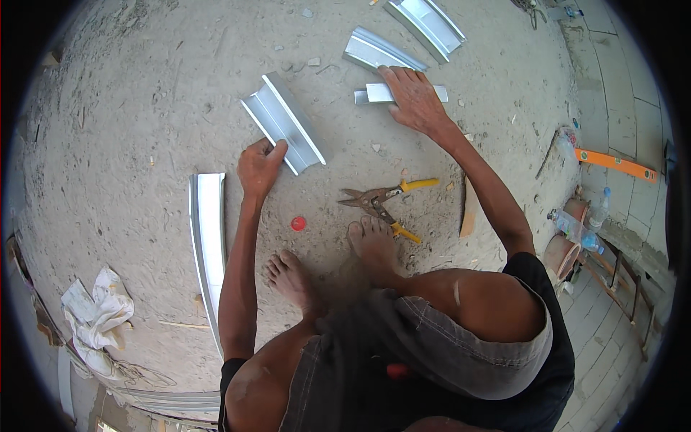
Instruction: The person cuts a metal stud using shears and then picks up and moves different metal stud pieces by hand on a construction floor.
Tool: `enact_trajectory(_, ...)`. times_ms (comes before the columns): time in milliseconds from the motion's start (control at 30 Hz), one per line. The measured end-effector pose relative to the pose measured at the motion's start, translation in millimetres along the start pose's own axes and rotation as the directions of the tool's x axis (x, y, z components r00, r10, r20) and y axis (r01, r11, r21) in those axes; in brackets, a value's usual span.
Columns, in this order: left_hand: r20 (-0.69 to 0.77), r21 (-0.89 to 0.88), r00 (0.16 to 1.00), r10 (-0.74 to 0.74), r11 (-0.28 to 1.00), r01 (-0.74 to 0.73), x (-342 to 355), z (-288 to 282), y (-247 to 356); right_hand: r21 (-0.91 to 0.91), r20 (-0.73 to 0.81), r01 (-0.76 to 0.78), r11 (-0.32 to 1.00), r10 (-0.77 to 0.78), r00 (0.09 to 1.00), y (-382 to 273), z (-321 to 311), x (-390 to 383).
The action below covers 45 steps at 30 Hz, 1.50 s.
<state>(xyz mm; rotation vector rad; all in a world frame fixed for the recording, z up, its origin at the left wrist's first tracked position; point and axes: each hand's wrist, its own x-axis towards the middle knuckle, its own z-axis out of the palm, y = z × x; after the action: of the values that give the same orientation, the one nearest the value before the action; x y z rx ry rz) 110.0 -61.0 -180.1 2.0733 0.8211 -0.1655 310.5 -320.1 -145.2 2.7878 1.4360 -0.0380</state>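
My left hand [260, 167] grips the lower left end of a short silver metal channel [282, 119], thumb over its edge; the channel sits at a slant with its hollow side up. Farther right, my right hand [416, 101] is closed over another short metal channel piece [376, 93], with the palm hiding its middle. Just beyond the right fingers lies a third silver piece [371, 49], and a fourth piece [428, 27] is at the far edge. Tin snips [376, 198] with yellow handles lie spread on the ground by my right foot, touched by neither hand.
A long metal channel [209, 245] lies beside my left forearm. A red cap [298, 223] is on the dusty ground. White sacking [101, 306] lies at the left. At the right are an orange spirit level [615, 164], plastic bottles [576, 229] and a wood strip [468, 210].
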Motion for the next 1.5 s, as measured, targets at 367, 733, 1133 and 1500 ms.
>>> enact_trajectory(367,-0.028,-0.004,1.0,-0.004,1.0,0.004,-3,0,1,0.211,0.02,-0.246,0.946,0.247,0.969,25,5,61)
enact_trajectory(733,-0.142,-0.186,0.986,0.086,0.976,-0.112,13,14,19,0.367,-0.265,-0.303,0.88,0.411,0.872,76,19,141)
enact_trajectory(1133,-0.099,-0.145,0.99,0.1,0.983,-0.114,117,68,136,0.777,-0.272,-0.068,0.625,0.432,0.86,19,-14,-13)
enact_trajectory(1500,0.19,0.05,0.938,0.291,0.951,-0.306,137,56,148,0.395,0.178,-0.294,0.87,0.242,0.954,-62,4,-168)
